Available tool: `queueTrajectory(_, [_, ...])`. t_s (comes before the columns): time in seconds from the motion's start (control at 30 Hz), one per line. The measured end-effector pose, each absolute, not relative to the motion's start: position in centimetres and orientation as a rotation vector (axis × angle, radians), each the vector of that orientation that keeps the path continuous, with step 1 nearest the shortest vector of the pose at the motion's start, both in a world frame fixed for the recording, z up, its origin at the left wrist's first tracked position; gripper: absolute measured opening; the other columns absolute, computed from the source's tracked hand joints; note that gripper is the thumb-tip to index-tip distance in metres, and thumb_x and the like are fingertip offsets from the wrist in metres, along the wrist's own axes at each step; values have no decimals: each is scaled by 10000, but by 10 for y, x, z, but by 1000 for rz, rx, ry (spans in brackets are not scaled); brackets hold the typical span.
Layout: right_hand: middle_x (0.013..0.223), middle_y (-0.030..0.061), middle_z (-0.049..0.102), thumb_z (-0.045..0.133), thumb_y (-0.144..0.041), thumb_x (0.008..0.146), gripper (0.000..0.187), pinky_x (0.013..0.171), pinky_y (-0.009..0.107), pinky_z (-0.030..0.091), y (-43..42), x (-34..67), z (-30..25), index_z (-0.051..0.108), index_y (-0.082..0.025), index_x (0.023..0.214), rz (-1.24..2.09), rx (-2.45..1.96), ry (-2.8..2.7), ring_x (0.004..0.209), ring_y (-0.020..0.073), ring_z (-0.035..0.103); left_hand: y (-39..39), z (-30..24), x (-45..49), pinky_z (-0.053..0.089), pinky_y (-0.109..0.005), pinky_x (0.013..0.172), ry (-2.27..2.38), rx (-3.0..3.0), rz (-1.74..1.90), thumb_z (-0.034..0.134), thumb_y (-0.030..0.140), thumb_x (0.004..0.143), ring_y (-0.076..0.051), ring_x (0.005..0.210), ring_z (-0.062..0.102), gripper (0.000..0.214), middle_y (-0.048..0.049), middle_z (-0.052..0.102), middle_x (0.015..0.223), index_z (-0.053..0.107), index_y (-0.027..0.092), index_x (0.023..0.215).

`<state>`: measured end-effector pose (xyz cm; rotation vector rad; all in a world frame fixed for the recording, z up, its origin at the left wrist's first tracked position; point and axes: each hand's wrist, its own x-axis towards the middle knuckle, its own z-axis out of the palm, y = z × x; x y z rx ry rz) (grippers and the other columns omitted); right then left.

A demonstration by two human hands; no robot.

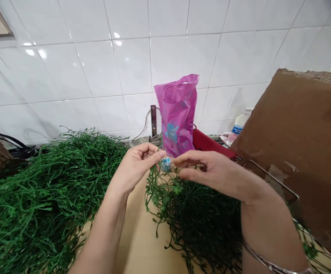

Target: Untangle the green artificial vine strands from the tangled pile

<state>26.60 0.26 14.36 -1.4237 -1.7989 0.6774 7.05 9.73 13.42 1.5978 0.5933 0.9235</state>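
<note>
My left hand (134,168) pinches a small blue-and-clear ball (166,164) in its fingers (151,155), above the surface (139,236). My right hand (218,176) sits just beside it, fingers (191,158) narrow, over a tangle of green plastic vine (202,224); I cannot tell whether they touch the ball.

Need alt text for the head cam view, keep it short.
A left hand and a right hand meet at a small blue-and-white round object above a trailing strand of artificial green vine. Heaps of the vine lie on a tan surface, with a pink plastic bag before white wall tiles.
</note>
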Motion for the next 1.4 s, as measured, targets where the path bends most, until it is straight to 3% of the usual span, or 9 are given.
queueTrajectory(0.17, [846, 35, 651, 421, -584, 983, 487, 777, 314, 487, 14, 231, 143, 663, -203, 802, 884, -1127, -1789, 823, 180, 599, 87, 138, 70, 324, -212, 510, 828, 1822, 1199, 741, 357, 798, -84, 542, 402, 228, 48, 499, 579, 653, 166, 710])
queueTrajectory(0.33, [837, 7, 625, 672, -422, 874, 231, 690, 273, 451, 22, 226, 135, 640, -194, 864, 1023, -1104, -1642, 768, 149, 553, 85, 139, 69, 318, -221, 528, 839, 1947, 1242, 707, 343, 834, -87, 560, 394, 207, 49, 477, 593, 658, 175, 723])
queueTrajectory(0.43, [787, -18, 611, 651, -327, 883, 150, 689, 256, 444, 25, 229, 134, 623, -194, 819, 946, -1089, -1528, 737, 122, 549, 89, 137, 69, 392, -222, 610, 657, 1758, 1080, 663, 401, 874, -98, 649, 473, 236, 23, 555, 720, 657, 170, 825])
queueTrajectory(0.57, [712, -47, 560, 643, -369, 896, 190, 589, 232, 392, 24, 239, 135, 603, -199, 823, 874, -1155, -1401, 644, 96, 483, 96, 132, 71, 450, -247, 749, 424, 1484, 765, 673, 407, 878, -101, 751, 524, 251, 16, 563, 842, 624, 178, 966])
queueTrajectory(0.67, [717, -41, 545, 622, -400, 910, 218, 579, 235, 375, 22, 247, 137, 607, -197, 832, 796, -1245, -1429, 647, 98, 461, 97, 127, 74, 416, -238, 726, 417, 1480, 730, 740, 339, 826, -95, 740, 490, 237, 28, 528, 809, 586, 171, 889])
queueTrajectory(0.83, [732, -18, 570, 622, -409, 893, 223, 574, 246, 410, 14, 261, 142, 628, -201, 813, 773, -1336, -1598, 652, 117, 491, 98, 126, 74, 372, -253, 704, 441, 1581, 752, 710, 325, 839, -111, 742, 471, 215, 18, 524, 790, 568, 164, 851])
queueTrajectory(0.97, [847, 24, 664, 630, -482, 884, 288, 633, 272, 478, 9, 268, 145, 676, -225, 1004, 639, -1393, -1519, 743, 160, 583, 99, 127, 71, 369, -263, 709, 400, 1615, 705, 656, 308, 874, -120, 745, 470, 171, 13, 534, 798, 548, 175, 871])
queueTrajectory(1.1, [1066, 48, 699, 554, -454, 945, 302, 791, 295, 499, 12, 263, 145, 683, -231, 1103, 637, -1354, -1537, 934, 185, 623, 97, 127, 71, 366, -267, 725, 379, 1623, 634, 636, 274, 872, -126, 774, 465, 134, -2, 543, 851, 577, 168, 930])
queueTrajectory(1.4, [780, -11, 621, 602, -338, 896, 157, 622, 249, 428, 19, 253, 140, 654, -190, 881, 813, -1210, -1491, 698, 118, 533, 96, 130, 69, 337, -269, 716, 447, 1661, 682, 599, 344, 913, -129, 764, 424, 190, 0, 528, 837, 620, 161, 964])
